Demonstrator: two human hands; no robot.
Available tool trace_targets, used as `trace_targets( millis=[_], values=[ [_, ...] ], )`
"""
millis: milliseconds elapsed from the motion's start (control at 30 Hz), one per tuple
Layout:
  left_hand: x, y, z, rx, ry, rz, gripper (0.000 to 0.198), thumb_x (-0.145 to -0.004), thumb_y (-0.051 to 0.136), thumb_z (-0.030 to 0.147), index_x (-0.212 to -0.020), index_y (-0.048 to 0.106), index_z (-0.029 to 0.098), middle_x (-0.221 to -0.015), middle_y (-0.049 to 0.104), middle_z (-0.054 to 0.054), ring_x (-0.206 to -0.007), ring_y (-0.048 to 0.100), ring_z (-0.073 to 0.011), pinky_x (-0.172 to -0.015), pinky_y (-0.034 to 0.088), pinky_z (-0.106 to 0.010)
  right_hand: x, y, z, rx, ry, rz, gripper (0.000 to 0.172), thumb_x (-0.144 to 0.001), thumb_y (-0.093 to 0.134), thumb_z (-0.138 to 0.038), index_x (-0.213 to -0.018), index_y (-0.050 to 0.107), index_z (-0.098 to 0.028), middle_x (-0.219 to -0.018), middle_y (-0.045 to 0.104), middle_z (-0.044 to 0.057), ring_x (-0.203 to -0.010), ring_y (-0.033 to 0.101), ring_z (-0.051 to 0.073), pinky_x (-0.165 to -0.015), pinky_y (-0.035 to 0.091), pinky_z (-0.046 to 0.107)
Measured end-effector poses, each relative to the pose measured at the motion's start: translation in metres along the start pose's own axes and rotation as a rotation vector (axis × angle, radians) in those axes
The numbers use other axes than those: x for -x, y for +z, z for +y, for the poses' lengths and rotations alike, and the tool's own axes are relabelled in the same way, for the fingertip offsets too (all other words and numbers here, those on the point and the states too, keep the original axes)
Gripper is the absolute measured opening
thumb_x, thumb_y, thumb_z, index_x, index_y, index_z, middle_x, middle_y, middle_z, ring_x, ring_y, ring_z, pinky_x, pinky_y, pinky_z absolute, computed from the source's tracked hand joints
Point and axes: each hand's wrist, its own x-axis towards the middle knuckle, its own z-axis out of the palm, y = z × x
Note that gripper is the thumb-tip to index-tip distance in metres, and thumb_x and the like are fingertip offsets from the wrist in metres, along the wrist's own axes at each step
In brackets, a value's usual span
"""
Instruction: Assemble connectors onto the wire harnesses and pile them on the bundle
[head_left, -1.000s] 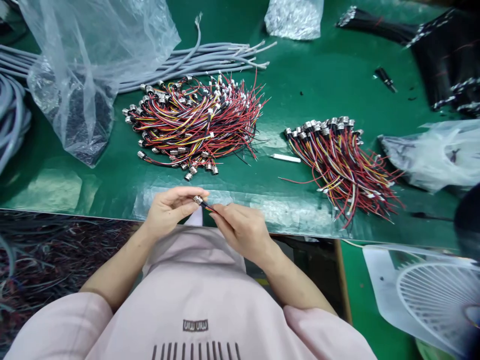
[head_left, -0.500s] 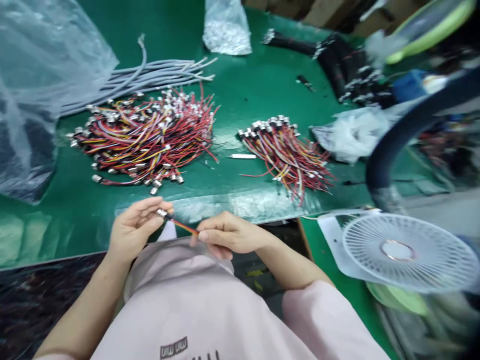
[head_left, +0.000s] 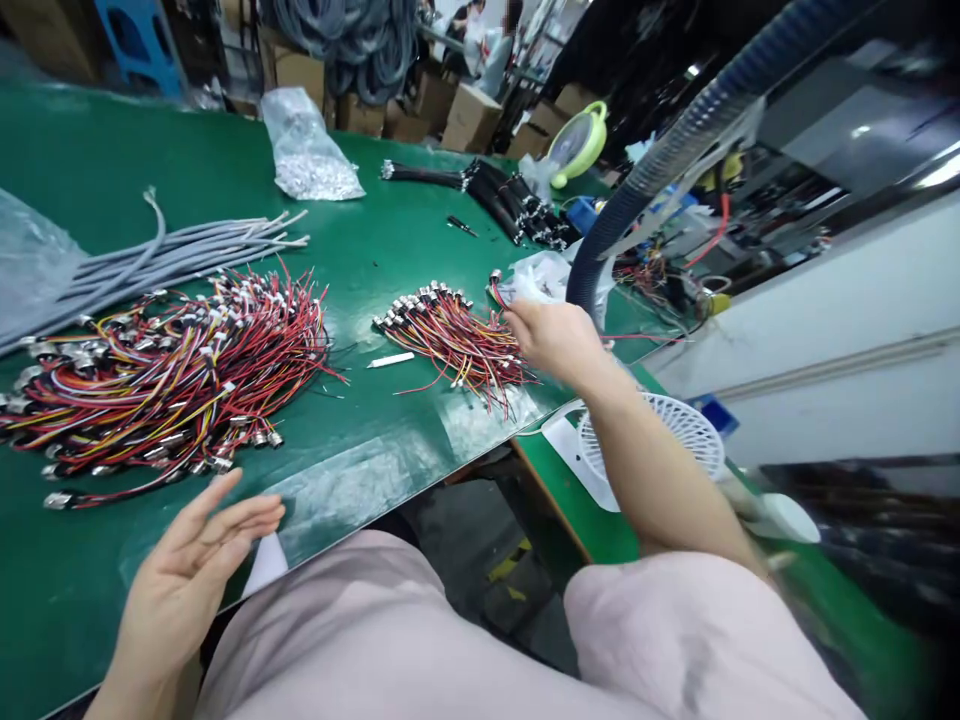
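My right hand (head_left: 559, 345) is closed on a wire harness (head_left: 496, 285), whose metal connector sticks up past the fingers while thin red wires trail to the right. It is at the right end of the smaller harness pile (head_left: 457, 335). Near the table's front edge, my left hand (head_left: 187, 570) is open and holds nothing, its fingers apart. Just above it lies the larger pile of red, yellow, black and white harnesses (head_left: 195, 370) with metal connectors. A white marker-like stick (head_left: 391, 360) lies between the piles.
Grey cables (head_left: 180, 250) and a clear bag of small parts (head_left: 307, 150) are behind the piles. Black cable bundles (head_left: 499, 195) and a green fan (head_left: 579, 145) stand further back. A dark flexible hose (head_left: 645, 160) arches at right, near a white fan (head_left: 675, 430).
My right hand has moved away from my left, out to the right with the harness. My left hand has let go of the connector and opened. The view has turned rightward and up.
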Motion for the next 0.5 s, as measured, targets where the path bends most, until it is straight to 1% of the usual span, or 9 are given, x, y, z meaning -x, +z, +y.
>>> trace_targets(
  millis=[33, 100, 133, 200, 300, 367, 433, 500],
  values=[
    [-0.001, -0.002, -0.001, 0.003, -0.013, -0.008, 0.054, -0.076, 0.079, 0.027, -0.126, 0.059, 0.023, -0.099, 0.077, -0.007, -0.090, 0.074, -0.0217, -0.082, 0.061, -0.028, -0.015, 0.009, 0.004, 0.055, 0.041, 0.013, 0.029, -0.097, 0.041, -0.029, -0.092, 0.063, -0.012, -0.077, 0.067, 0.013, -0.069, 0.059, 0.022, -0.061, 0.033, 0.030],
    [-0.003, -0.006, -0.003, 0.006, -0.037, -0.015, 0.058, -0.074, 0.080, 0.027, -0.127, 0.058, 0.022, -0.100, 0.077, -0.008, -0.091, 0.074, -0.0227, -0.082, 0.062, -0.029, -0.039, 0.028, 0.005, 0.075, 0.089, 0.030, 0.030, -0.098, 0.039, -0.027, -0.099, 0.062, -0.008, -0.083, 0.069, 0.017, -0.074, 0.063, 0.024, -0.064, 0.037, 0.031],
    [-0.003, -0.006, -0.003, 0.005, -0.041, -0.011, 0.059, -0.073, 0.080, 0.028, -0.128, 0.058, 0.022, -0.100, 0.077, -0.008, -0.091, 0.074, -0.0228, -0.082, 0.062, -0.029, -0.047, 0.037, 0.003, 0.069, 0.094, 0.026, 0.029, -0.099, 0.039, -0.025, -0.100, 0.062, -0.007, -0.084, 0.069, 0.018, -0.075, 0.064, 0.023, -0.065, 0.038, 0.031],
    [-0.001, -0.003, -0.002, 0.000, -0.036, 0.008, 0.059, -0.075, 0.079, 0.030, -0.129, 0.057, 0.021, -0.100, 0.077, -0.008, -0.089, 0.074, -0.0213, -0.083, 0.061, -0.027, -0.056, 0.054, -0.003, 0.053, 0.067, 0.014, 0.028, -0.099, 0.041, -0.024, -0.100, 0.062, -0.006, -0.082, 0.070, 0.017, -0.074, 0.064, 0.020, -0.067, 0.040, 0.030],
    [0.003, 0.004, 0.001, -0.015, -0.024, 0.027, 0.053, -0.079, 0.076, 0.033, -0.128, 0.058, 0.022, -0.098, 0.077, -0.005, -0.088, 0.074, -0.0173, -0.083, 0.059, -0.022, -0.053, 0.070, -0.013, 0.036, -0.007, -0.006, 0.024, -0.098, 0.049, -0.027, -0.095, 0.065, -0.008, -0.080, 0.070, 0.013, -0.072, 0.062, 0.013, -0.069, 0.040, 0.026],
    [0.004, 0.007, 0.002, -0.021, -0.013, 0.027, 0.049, -0.080, 0.075, 0.033, -0.126, 0.060, 0.023, -0.097, 0.077, -0.005, -0.087, 0.073, -0.0163, -0.082, 0.058, -0.021, -0.045, 0.072, -0.016, 0.031, -0.060, -0.011, 0.022, -0.096, 0.052, -0.025, -0.093, 0.066, -0.008, -0.083, 0.071, 0.014, -0.074, 0.061, 0.013, -0.069, 0.040, 0.025],
    [0.003, 0.006, 0.001, -0.034, 0.004, -0.002, 0.044, -0.081, 0.074, 0.032, -0.122, 0.063, 0.022, -0.096, 0.077, -0.005, -0.088, 0.073, -0.0168, -0.082, 0.058, -0.022, -0.035, 0.069, -0.018, 0.031, -0.111, -0.007, 0.022, -0.094, 0.051, -0.021, -0.092, 0.067, -0.006, -0.091, 0.070, 0.019, -0.080, 0.063, 0.018, -0.071, 0.042, 0.029],
    [0.002, 0.003, 0.000, -0.091, 0.012, -0.097, 0.040, -0.081, 0.074, 0.030, -0.119, 0.066, 0.021, -0.095, 0.078, -0.006, -0.086, 0.073, -0.0179, -0.081, 0.058, -0.025, -0.028, 0.062, -0.027, 0.020, -0.161, 0.021, 0.024, -0.092, 0.050, -0.018, -0.090, 0.068, -0.002, -0.095, 0.067, 0.026, -0.088, 0.063, 0.026, -0.074, 0.043, 0.036]
  ],
)
